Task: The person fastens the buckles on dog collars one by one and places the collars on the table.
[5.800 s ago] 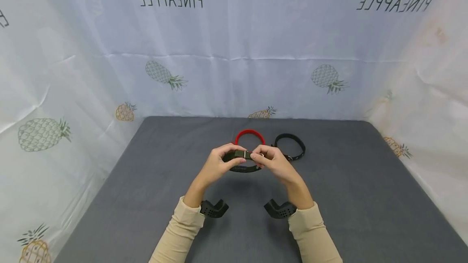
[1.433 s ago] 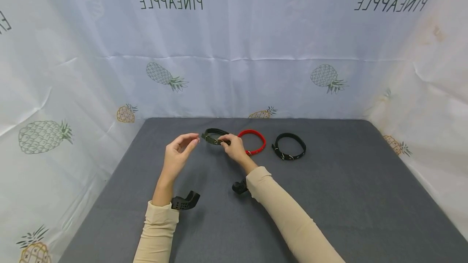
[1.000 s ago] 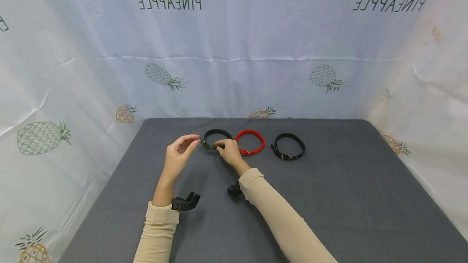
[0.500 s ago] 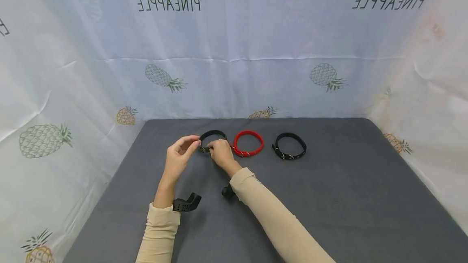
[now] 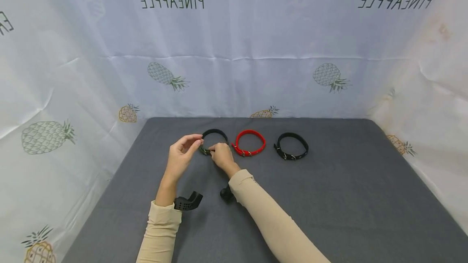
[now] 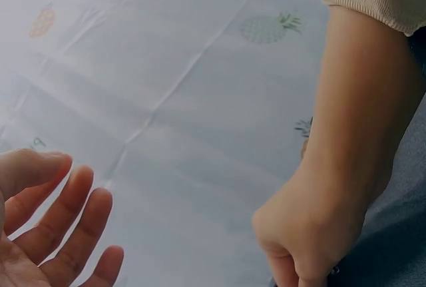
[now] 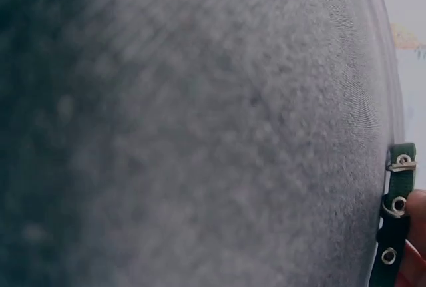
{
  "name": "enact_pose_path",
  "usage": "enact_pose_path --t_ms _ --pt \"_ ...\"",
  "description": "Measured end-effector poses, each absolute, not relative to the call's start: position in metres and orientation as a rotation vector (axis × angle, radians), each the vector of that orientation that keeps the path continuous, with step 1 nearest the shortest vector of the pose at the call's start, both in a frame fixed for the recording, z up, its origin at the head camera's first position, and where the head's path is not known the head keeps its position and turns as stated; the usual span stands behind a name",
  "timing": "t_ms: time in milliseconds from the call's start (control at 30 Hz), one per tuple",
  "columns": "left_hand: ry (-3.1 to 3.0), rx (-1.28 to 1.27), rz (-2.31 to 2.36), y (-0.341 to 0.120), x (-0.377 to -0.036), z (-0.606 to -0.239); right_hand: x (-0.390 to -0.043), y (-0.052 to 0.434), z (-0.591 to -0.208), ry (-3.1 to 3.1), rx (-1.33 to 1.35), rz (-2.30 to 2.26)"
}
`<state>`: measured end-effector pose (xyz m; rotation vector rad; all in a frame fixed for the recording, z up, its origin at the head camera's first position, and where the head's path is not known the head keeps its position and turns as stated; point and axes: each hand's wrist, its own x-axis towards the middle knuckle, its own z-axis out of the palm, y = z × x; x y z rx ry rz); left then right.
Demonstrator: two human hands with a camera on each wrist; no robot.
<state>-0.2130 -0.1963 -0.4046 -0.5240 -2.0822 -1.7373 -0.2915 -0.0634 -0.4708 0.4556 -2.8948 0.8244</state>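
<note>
While the right hand (image 5: 220,156) pinches the dark green collar (image 5: 213,134) at its buckle end on the grey desk (image 5: 347,198) near frame centre, the left hand (image 5: 181,157) hovers just beside it. Its fingers (image 6: 63,217) look loosely spread and seemingly empty.

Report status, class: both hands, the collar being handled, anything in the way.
Right hand pinches dark green collar at its buckle end, on the grey mat. Left hand open beside it, empty. Red collar close alongside; black collar clear.
</note>
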Motion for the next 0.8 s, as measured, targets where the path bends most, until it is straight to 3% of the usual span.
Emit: enact_pose_path --t_ms 567,800 --pt "-2.098 -0.483 -1.732 -0.202 -0.215 -0.403 -0.286 -0.041 -0.467 -2.706 0.698 1.239" --pt "-2.072 -0.468 -1.732 -0.201 -0.219 -0.403 -0.284 -0.004 -0.453 -2.628 0.676 1.297"
